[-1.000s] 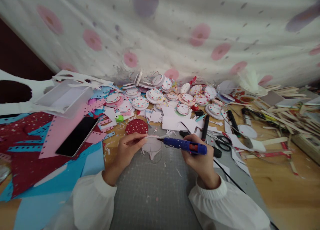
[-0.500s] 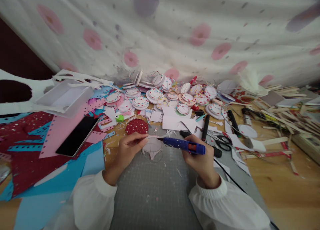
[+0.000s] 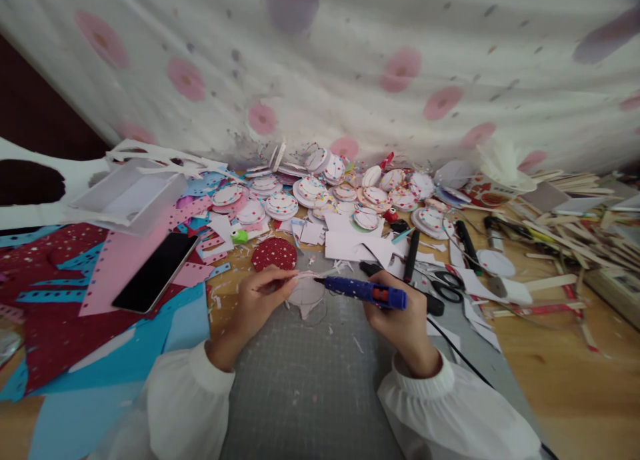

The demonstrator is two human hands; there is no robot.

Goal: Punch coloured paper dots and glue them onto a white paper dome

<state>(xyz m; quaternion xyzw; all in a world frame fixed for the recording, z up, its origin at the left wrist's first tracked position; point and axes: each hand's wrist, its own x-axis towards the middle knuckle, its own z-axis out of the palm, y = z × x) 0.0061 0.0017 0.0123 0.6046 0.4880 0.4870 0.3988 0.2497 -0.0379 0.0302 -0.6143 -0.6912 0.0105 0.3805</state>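
My right hand (image 3: 400, 317) is wrapped round a dark blue glue gun (image 3: 357, 289), its nozzle pointing left. The nozzle tip meets or hovers at the upper right rim of a small white paper disc (image 3: 305, 293); I cannot tell whether they touch. With thumb and fingers pinched, my left hand (image 3: 263, 297) grips the disc's upper left edge. A thin string or wire trails round the disc's lower side. Just behind the left fingers lies a dark red round piece (image 3: 274, 254) with white specks. Beneath both hands is a grey cutting mat (image 3: 310, 393).
Many decorated paper discs (image 3: 281, 205) are heaped at the back. A phone (image 3: 155, 272) lies on coloured sheets at left, by a white box lid (image 3: 130, 193). Scissors (image 3: 447, 285), markers and wooden sticks (image 3: 575, 233) spread rightward. The gun's black cord (image 3: 465, 358) runs to the lower right.
The glue gun and right hand have shifted very slightly left, with the nozzle a touch lower along the disc's rim. The left hand keeps its pinch almost unmoved.
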